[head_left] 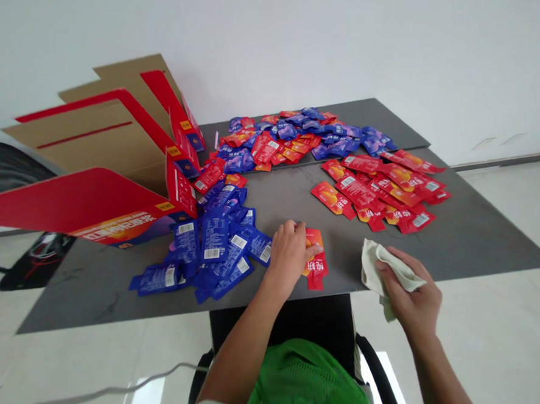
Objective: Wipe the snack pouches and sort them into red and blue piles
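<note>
My left hand (289, 251) is at the near middle of the dark table, its fingers curled and its thumb lying across a red sachet (317, 265) that rests flat on the tabletop. Part of that sachet is hidden under the hand. Off to the right, my right hand (415, 293) grips a folded whitish cloth (372, 266) just over the table's front edge. Left of my left hand spreads a pile of blue sachets (215, 236), several with barcodes facing up. Beyond my right hand lies a heap of red sachets (388, 188).
Open red cardboard boxes (133, 216) stand along the left side, flaps raised. A mixed pile of red and blue sachets (288, 137) covers the back of the table (478, 244). Behind it is a white wall (278, 43); a black chair (282, 329) stands at the front edge.
</note>
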### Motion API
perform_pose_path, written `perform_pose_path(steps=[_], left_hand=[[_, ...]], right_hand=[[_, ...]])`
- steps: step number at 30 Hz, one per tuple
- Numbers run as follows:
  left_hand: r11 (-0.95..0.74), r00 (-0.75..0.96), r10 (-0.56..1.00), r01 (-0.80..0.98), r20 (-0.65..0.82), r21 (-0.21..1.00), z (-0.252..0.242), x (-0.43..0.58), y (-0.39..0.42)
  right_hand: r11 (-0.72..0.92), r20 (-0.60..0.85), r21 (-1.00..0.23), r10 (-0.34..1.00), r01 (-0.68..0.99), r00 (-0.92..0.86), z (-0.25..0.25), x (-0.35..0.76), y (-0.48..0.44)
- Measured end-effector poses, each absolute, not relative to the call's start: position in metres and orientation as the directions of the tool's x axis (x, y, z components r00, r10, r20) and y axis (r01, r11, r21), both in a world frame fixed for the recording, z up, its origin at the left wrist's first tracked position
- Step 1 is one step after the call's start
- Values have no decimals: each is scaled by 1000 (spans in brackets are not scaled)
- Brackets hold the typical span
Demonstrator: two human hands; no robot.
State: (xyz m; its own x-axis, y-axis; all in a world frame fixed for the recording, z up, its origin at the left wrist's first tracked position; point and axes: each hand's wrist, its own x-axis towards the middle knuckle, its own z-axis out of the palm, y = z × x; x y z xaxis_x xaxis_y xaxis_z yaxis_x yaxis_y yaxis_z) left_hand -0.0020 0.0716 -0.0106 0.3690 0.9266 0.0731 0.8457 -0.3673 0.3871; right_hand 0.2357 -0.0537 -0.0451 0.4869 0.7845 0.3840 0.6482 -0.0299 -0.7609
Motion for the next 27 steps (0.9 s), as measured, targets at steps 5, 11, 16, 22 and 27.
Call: perform_pose_path(steps=[5, 11, 16, 22, 27], left_hand=[[-270, 392, 915, 770, -95, 578, 0, -1, 89], [-267, 405, 914, 619, -9, 739, 21, -3, 90], [-495, 488, 827, 393, 281, 775, 38, -16, 66], [-653, 627, 721, 474, 294, 591, 17, -36, 37], [-613, 652, 732, 505, 196, 608, 4, -49, 19]], right_hand=[[-57, 356, -804, 751, 592, 556, -50, 232, -51], [-14, 386, -790, 765, 614, 515, -52, 234, -50], [-1, 400, -779, 769, 627, 498, -52, 235, -50], [-23, 376, -784, 778, 620, 504, -50, 233, -50], [-19, 372, -787, 783, 617, 498, -48, 233, -49]])
